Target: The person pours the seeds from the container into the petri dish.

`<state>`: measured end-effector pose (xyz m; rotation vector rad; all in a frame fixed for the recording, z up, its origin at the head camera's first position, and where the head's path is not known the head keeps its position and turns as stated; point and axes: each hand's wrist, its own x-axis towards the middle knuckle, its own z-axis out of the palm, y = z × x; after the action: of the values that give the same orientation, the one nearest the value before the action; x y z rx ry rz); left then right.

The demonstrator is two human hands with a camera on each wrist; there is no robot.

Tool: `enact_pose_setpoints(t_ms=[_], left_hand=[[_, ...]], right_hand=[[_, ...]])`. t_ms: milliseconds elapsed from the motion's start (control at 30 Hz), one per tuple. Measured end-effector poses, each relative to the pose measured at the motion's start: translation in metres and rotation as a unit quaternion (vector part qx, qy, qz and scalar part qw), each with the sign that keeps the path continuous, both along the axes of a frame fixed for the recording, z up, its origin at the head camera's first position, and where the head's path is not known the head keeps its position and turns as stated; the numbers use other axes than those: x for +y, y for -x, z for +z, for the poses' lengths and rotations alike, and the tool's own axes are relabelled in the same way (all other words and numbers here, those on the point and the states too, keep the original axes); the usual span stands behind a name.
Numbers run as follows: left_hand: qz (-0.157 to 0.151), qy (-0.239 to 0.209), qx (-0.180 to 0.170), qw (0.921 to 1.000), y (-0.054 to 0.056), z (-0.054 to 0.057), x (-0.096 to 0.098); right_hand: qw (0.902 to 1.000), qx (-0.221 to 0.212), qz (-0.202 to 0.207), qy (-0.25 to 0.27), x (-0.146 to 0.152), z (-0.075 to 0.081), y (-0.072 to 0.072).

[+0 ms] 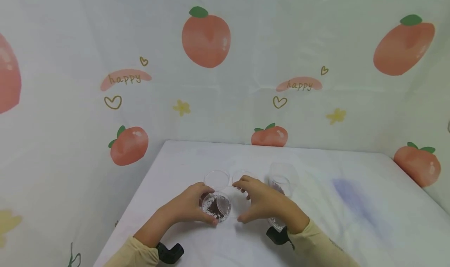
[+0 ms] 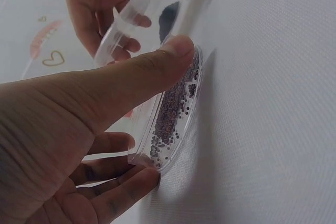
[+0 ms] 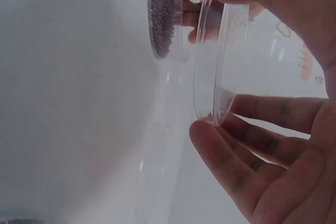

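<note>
My left hand (image 1: 191, 206) grips a clear round petri dish (image 1: 212, 209) by its rim, thumb on the near side and fingers on the far side. Small dark grains (image 2: 170, 111) lie scattered over the dish's bottom, which sits close to the white cloth. To its right, my right hand (image 1: 261, 200) holds a clear round lid (image 3: 207, 77) between thumb and fingers. The lid is raised above the cloth, and its left edge overlaps the dish in the head view. Nothing shows inside the lid.
Behind the hands are two clear round pieces (image 1: 216, 180) (image 1: 242, 176). A clear container (image 1: 290, 170) with a dish of dark grains (image 1: 277, 187) stands behind the right wrist. Another dish (image 1: 277, 224) is partly hidden under that wrist. A fruit-print curtain (image 1: 225, 103) hangs behind the table (image 1: 351, 212).
</note>
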<state>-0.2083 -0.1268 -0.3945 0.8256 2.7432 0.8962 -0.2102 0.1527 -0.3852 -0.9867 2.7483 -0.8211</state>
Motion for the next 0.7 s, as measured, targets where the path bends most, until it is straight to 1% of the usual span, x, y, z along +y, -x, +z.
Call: enact_pose_setpoints(t_ms=[233,367,700], left_hand=[[-0.005,0.003,0.0,1.0,0.004,-0.004,0.004],[-0.008,0.004,-0.001,1.0,0.006,-0.003,0.005],[-0.01,0.001,0.0,0.9999,0.01,-0.007,0.002]], right_hand=[[0.999,0.038,-0.008,-0.024,-0.002,-0.012,0.005],[0.9981,0.051,-0.011,-0.033,-0.004,-0.012,0.006],[0.9992,0.024,0.013,-0.031,-0.018,-0.01,0.006]])
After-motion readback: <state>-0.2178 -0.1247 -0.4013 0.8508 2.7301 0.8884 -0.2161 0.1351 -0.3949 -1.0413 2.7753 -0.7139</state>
